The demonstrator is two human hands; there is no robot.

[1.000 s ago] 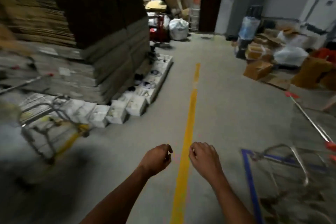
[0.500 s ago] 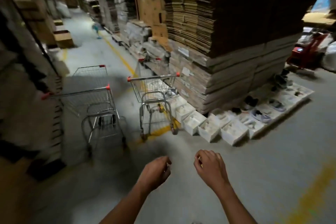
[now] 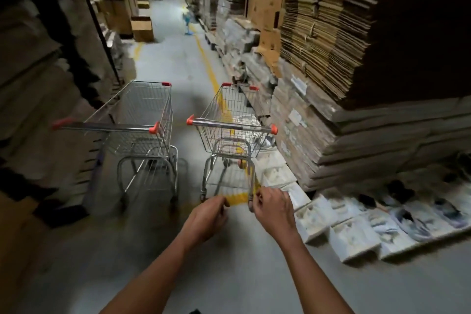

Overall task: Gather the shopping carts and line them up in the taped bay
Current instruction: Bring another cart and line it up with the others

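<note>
Two wire shopping carts with red-capped handles stand side by side in a warehouse aisle, handles towards me. The right cart (image 3: 230, 125) straddles a yellow floor line directly ahead. The left cart (image 3: 142, 115) stands beside it, close to the cardboard stacks on the left. My left hand (image 3: 206, 216) and my right hand (image 3: 274, 211) are held out in front of me, fingers curled, holding nothing. They overlap the right cart's lower frame in the view but are short of its handle. The taped bay is out of view.
Tall stacks of flattened cardboard (image 3: 344, 46) wall the aisle on the right, with more cardboard (image 3: 38, 71) on the left. White moulded trays with shoes (image 3: 356, 224) line the floor at right. A brown box (image 3: 142, 28) sits farther down the aisle.
The view has swung left from the blue-taped bay and the yellow line to this aisle. The two carts are now closer and centred. My hands stay raised and curled.
</note>
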